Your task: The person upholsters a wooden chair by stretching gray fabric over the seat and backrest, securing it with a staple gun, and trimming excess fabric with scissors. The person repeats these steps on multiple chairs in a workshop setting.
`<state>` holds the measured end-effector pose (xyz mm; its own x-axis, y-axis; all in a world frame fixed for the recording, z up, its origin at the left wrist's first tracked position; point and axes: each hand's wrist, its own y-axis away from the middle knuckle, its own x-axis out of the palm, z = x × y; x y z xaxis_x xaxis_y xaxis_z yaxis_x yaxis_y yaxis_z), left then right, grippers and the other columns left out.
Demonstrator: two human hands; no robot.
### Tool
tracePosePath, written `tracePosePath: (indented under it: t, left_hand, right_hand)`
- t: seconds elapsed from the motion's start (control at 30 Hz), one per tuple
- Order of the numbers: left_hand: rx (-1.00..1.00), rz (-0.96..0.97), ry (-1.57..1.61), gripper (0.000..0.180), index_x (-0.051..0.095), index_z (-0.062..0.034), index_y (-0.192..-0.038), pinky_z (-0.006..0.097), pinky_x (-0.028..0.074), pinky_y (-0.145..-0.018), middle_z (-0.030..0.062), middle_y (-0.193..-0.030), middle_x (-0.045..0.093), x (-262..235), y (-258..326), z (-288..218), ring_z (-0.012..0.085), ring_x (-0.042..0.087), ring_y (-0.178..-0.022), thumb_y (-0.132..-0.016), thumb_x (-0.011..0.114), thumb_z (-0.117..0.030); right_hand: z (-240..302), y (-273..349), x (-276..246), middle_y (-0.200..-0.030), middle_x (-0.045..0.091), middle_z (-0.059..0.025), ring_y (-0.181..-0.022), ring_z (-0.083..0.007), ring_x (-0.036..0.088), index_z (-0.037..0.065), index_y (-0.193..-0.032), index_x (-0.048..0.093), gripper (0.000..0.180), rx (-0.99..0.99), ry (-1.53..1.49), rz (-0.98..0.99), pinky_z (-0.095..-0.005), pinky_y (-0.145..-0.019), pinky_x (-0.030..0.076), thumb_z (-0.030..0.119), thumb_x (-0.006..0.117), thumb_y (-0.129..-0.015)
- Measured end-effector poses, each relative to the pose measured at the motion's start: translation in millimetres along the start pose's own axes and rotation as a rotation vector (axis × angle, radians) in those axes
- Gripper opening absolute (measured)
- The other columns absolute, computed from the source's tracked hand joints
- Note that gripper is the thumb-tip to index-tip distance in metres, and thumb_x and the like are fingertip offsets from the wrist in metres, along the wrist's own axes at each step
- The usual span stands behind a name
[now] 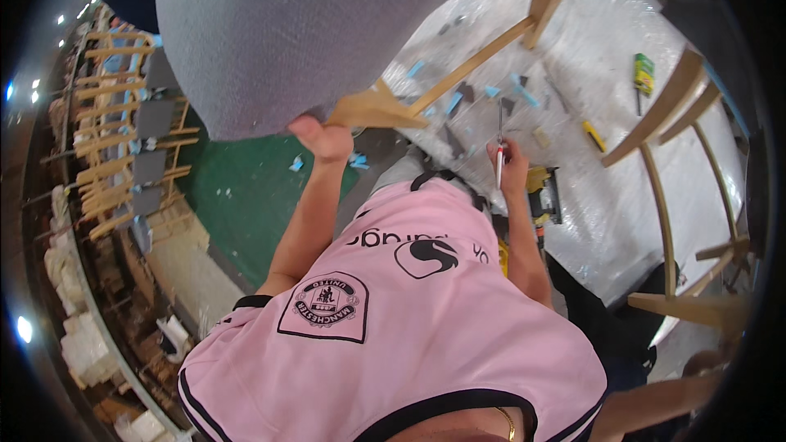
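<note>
A large grey upholstered chair part [278,41] fills the upper left, with a pale wooden leg [377,108] at its lower edge. My left hand [323,141] is closed on the fabric corner beside that leg; some of its fingers are hidden. Farther right, my right hand [514,165] grips a slim tool [499,155] with a red-and-white handle and a thin metal shaft pointing away from me. The shaft's exact tip is too small to tell. Just right of that wrist lies a black-and-yellow tool [544,195], partly hidden.
Plastic sheeting [589,115] carries blue and dark scraps, a yellow cutter [594,137] and a green-yellow box [644,74]. Wooden chair frames [659,115] stand at right. Stacked chairs [123,139] line the left, past a green floor [225,188]. Another person's arm [663,403] shows lower right.
</note>
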<state>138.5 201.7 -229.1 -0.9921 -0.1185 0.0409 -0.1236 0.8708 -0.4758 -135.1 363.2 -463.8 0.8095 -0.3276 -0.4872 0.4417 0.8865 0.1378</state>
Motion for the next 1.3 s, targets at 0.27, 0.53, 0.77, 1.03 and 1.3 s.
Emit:
tracePosePath:
  t: [0.27, 0.53, 0.77, 1.03, 1.3]
  left_hand:
    - [-0.011, -0.015, 0.002, 0.090, 0.036, -0.0049, -0.142, 0.045, 0.055, -0.088, 0.0168, -0.127, 0.056, 16, -69, -20, 0.0292, 0.062, -0.108, -0.091, 0.041, -0.078]
    - [0.084, -0.169, 0.220, 0.054, 0.041, -0.0045, -0.120, 0.030, 0.057, -0.065, 0.0104, -0.103, 0.063, 31, -188, -48, 0.0170, 0.069, -0.080, -0.101, 0.056, -0.053]
    - [0.053, -0.130, 0.154, 0.058, 0.042, -0.0022, -0.126, 0.033, 0.051, -0.087, 0.0102, -0.108, 0.059, 19, -248, -23, 0.0162, 0.062, -0.101, -0.101, 0.059, -0.051]
    - [0.685, -0.085, -0.406, 0.049, 0.052, 0.0010, -0.133, 0.033, 0.045, -0.099, 0.0120, -0.124, 0.060, -29, -327, -87, 0.0201, 0.057, -0.117, -0.097, 0.069, -0.027]
    - [0.556, 0.445, -0.588, 0.068, 0.048, -0.0020, -0.145, 0.036, 0.039, -0.110, 0.0153, -0.139, 0.056, -31, -371, -132, 0.0236, 0.051, -0.131, -0.089, 0.078, -0.026]
  right_hand:
    - [-69, -37, 41, -0.093, 0.072, -0.0226, -0.089, -0.0421, 0.069, 0.001, -0.125, 0.063, 0.054, 0.086, 0.161, -0.089, -0.0476, -0.082, 0.054, 0.025, 0.077, -0.080]
    - [246, -157, 10, -0.099, 0.075, -0.0111, -0.092, -0.0171, 0.070, -0.006, -0.120, 0.068, 0.041, -0.259, -0.462, 0.303, -0.0304, -0.082, 0.055, 0.029, 0.065, -0.099]
    - [504, -212, 56, -0.112, 0.069, -0.0152, -0.106, -0.0200, 0.064, -0.008, -0.118, 0.064, 0.049, -0.438, -1.193, 0.594, -0.0374, -0.097, 0.051, 0.035, 0.072, -0.095]
    - [531, -233, 81, -0.100, 0.072, -0.0078, -0.095, -0.0151, 0.066, 0.000, -0.101, 0.071, 0.030, -0.574, -1.084, 0.465, -0.0376, -0.096, 0.052, 0.026, 0.081, -0.090]
    - [552, -255, 117, -0.095, 0.074, -0.0079, -0.085, -0.0128, 0.064, -0.005, -0.101, 0.073, 0.032, -0.904, -1.204, 0.223, -0.0270, -0.079, 0.049, 0.022, 0.083, -0.087]
